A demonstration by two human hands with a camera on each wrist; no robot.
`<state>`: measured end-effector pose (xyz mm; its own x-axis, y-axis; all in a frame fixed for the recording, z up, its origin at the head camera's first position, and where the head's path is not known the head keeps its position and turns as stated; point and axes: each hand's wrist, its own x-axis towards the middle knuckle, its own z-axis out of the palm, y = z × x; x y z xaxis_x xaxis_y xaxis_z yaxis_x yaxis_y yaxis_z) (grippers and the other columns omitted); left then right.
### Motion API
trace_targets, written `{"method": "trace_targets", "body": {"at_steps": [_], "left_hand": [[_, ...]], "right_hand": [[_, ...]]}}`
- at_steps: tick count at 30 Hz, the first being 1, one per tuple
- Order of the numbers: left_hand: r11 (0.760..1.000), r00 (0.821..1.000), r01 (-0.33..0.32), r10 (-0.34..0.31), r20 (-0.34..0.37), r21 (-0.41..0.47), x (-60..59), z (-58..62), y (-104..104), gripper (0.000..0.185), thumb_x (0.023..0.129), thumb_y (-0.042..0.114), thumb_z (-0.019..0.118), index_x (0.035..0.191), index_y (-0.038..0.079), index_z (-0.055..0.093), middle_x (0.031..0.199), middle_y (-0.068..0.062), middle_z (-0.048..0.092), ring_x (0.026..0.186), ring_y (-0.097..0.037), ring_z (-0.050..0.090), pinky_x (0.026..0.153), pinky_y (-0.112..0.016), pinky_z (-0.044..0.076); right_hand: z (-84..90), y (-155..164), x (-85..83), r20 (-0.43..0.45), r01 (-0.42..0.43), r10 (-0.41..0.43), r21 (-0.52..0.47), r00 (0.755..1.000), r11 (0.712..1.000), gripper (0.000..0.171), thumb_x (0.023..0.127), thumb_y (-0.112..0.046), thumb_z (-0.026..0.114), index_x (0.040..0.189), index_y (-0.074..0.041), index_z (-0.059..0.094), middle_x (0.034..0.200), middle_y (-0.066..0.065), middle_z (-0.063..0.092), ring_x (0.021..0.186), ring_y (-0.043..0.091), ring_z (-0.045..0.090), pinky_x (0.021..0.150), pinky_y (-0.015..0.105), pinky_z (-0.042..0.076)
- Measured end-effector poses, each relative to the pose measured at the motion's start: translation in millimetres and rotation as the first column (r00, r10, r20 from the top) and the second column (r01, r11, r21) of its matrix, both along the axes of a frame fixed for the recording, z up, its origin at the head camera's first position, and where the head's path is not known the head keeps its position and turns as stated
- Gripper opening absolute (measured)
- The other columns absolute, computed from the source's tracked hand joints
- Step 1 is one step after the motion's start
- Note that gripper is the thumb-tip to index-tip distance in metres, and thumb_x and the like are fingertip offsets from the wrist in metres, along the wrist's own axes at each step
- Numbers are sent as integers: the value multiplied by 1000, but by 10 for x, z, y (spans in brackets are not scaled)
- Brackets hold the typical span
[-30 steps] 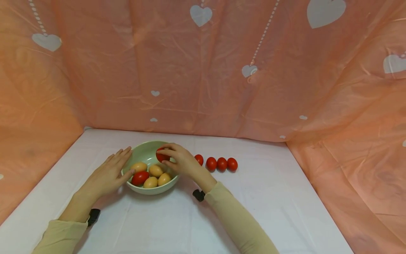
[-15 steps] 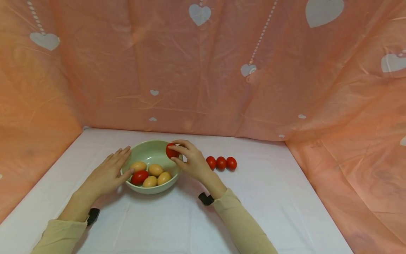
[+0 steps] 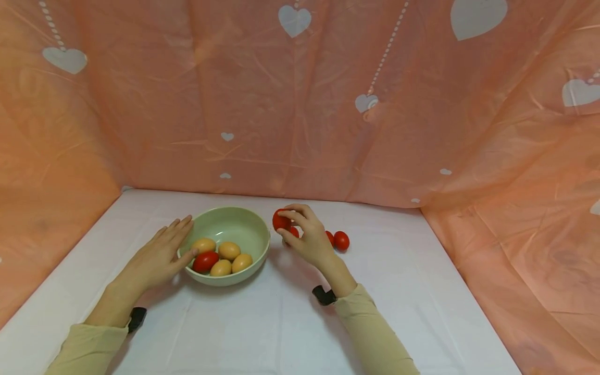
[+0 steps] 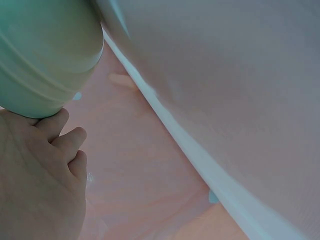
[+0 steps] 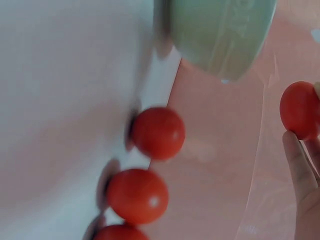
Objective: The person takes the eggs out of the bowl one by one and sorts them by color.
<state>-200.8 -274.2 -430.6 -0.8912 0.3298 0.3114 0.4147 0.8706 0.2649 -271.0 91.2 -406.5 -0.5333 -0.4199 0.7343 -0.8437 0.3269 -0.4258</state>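
Note:
A pale green bowl [image 3: 244,229] stands left of centre on the table, holding several tan eggs [image 3: 229,250] and one red egg [image 3: 205,262]. My left hand [image 3: 157,258] rests against the bowl's left side, fingers straight, thumb over the rim. In the left wrist view, fingertips lie along its outer wall. To the right of the bowl, my right hand [image 3: 309,237] pinches a red egg [image 3: 281,220] between thumb and fingers, above the table. Just behind it shows another red egg [image 3: 294,233] of a row on the table, partly hidden by my hand.
The row's right end shows past my right hand, with a red egg [image 3: 341,240] last. In the right wrist view, a red egg [image 5: 159,133] stands nearest the bowl. A white cloth [image 3: 225,323] covers the table. Orange curtains [image 3: 300,130] enclose the back and sides.
My right hand has carried the pinched red egg rightward from over the bowl to above the row's left end. The left hand and the bowl have stayed in place.

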Motion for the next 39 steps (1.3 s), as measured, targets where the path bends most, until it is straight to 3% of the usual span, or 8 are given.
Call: {"method": "trace_targets", "body": {"at_steps": [14, 26, 30, 35, 39], "left_hand": [[1000, 1000, 7, -7, -24, 2, -6, 0, 6, 73, 105, 39, 58, 154, -11, 39, 160, -31, 37, 145, -55, 35, 120, -65, 28], [1000, 1000, 6, -6, -16, 5, 2, -2, -3, 73, 105, 40, 59, 154, -11, 39, 161, -30, 36, 146, -55, 34, 122, -63, 27], [1000, 1000, 5, -5, -19, 7, 6, -3, -8, 74, 105, 40, 59, 154, -11, 39, 161, -30, 36, 146, -55, 34, 122, -63, 27], [1000, 1000, 5, -5, -11, 6, -3, -27, -21, 75, 105, 42, 58, 155, -11, 38, 162, -30, 35, 147, -54, 34, 126, -58, 21], [1000, 1000, 9, -8, -15, 6, -14, -38, -21, 75, 105, 42, 58, 155, -11, 37, 162, -30, 35, 147, -54, 34, 127, -57, 21]], "right_hand": [[-38, 571, -102, 17, 116, -115, -45, 993, 992, 36, 84, 2, 84, 118, 3, 73, 120, 19, 63, 97, 29, 70, 80, 35, 65], [32, 1027, -184, 152, 204, -190, -83, 970, 975, 35, 82, 2, 86, 116, 0, 76, 118, 18, 67, 96, 32, 70, 77, 48, 65], [45, 1175, -207, 234, 251, -227, -78, 945, 965, 35, 84, 1, 85, 117, -1, 76, 117, 18, 66, 95, 34, 69, 80, 48, 65], [39, 1349, -226, 332, 333, -313, -3, 890, 943, 36, 86, -2, 84, 121, -3, 74, 120, 16, 66, 98, 32, 69, 85, 41, 64], [22, 1477, -246, 372, 376, -371, 63, 851, 924, 36, 88, -3, 83, 123, -3, 74, 123, 17, 66, 98, 34, 70, 87, 44, 64]]}}
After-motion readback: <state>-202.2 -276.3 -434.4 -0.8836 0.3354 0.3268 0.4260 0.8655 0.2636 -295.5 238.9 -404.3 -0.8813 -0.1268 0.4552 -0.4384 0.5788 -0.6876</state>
